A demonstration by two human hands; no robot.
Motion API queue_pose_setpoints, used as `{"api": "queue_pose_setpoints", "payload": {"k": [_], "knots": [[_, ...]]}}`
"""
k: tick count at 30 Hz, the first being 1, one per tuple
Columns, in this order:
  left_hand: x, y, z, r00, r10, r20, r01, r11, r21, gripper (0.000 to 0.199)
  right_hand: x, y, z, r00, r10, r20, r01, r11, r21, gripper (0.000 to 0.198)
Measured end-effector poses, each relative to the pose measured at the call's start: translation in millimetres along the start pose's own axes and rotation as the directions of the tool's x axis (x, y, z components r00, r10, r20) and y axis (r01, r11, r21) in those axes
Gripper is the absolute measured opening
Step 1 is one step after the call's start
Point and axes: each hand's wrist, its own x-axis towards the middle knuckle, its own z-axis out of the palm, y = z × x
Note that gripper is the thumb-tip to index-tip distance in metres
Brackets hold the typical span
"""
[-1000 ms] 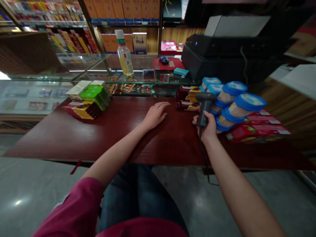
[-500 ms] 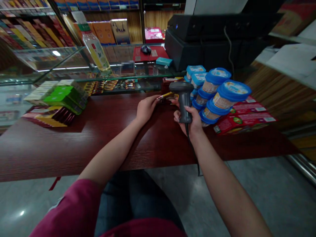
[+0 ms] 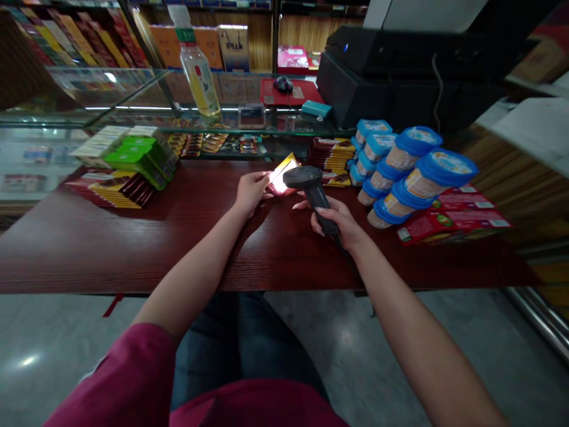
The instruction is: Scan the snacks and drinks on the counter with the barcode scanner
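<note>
My left hand (image 3: 252, 193) pinches a flat yellow-and-dark-red packet (image 3: 290, 161) by its left edge, just above the wooden counter (image 3: 200, 237). Bright light washes out much of the packet's face. In my right hand (image 3: 338, 220) is a black barcode scanner (image 3: 313, 184), my fingers wrapped round its handle. The scanner's head points at the packet from close by on the right. A stack of similar packets (image 3: 331, 155) lies just behind the scanner.
Blue-lidded tubs (image 3: 413, 178) are stacked on the right beside red boxes (image 3: 457, 216). Green cartons (image 3: 137, 155) and more packets (image 3: 111, 188) lie at the left. A bottle (image 3: 200, 77) stands on the glass case, near a mouse (image 3: 283, 85) and black machine (image 3: 377, 83).
The packet has turned to face the scanner and is now brightly lit. My right hand has tilted the scanner's head left toward it. The view has shifted slightly.
</note>
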Motion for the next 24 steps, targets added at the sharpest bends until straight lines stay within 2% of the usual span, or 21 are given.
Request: {"api": "queue_pose_setpoints", "payload": {"k": [7, 9, 11, 12, 14, 17, 20, 24], "knots": [[-0.1, -1.7, -3.4, 0.997, -0.057, 0.054, 0.061, 0.994, -0.095, 0.026, -1.6, 5.3, -4.8, 0.998, -0.041, -0.056, 0.042, 0.999, 0.021, 0.042], [-3.3, -1.5, -11.6, 0.998, -0.016, 0.068, 0.022, 0.996, -0.082, 0.030, -3.1, 6.0, -4.3, 0.996, -0.055, -0.070, 0.058, 0.998, 0.037, 0.043], [-9.2, 0.8, -28.4, 0.993, 0.108, 0.039, -0.109, 0.994, 0.005, 0.029, -4.3, 5.9, 1.0, 0.995, -0.059, -0.082, 0.063, 0.997, 0.047, 0.044], [-13.5, 3.1, -40.6, 0.980, 0.198, 0.012, -0.198, 0.977, 0.078, 0.027, -4.4, 6.0, 5.9, 0.995, -0.055, -0.087, 0.059, 0.997, 0.049, 0.043], [-25.7, 10.5, -72.3, 0.924, 0.382, -0.033, -0.362, 0.897, 0.254, 0.023, -2.0, 8.2, 20.3, 0.996, -0.034, -0.084, 0.039, 0.997, 0.061, 0.042], [-51.7, 26.8, -131.8, 0.831, 0.555, -0.028, -0.486, 0.750, 0.449, 0.025, 9.4, 16.2, 52.0, 1.000, 0.016, -0.025, -0.013, 0.996, 0.090, 0.042], [-79.2, 43.2, -194.1, 0.789, 0.613, -0.045, -0.491, 0.673, 0.553, 0.027, 27.8, 25.5, 92.8, 0.995, 0.061, 0.081, -0.070, 0.991, 0.115, 0.039], [-99.5, 54.7, -270.4, 0.756, 0.633, -0.167, -0.385, 0.636, 0.669, 0.024, 53.9, 35.2, 150.4, 0.977, 0.092, 0.193, -0.122, 0.982, 0.147, 0.038]]}}
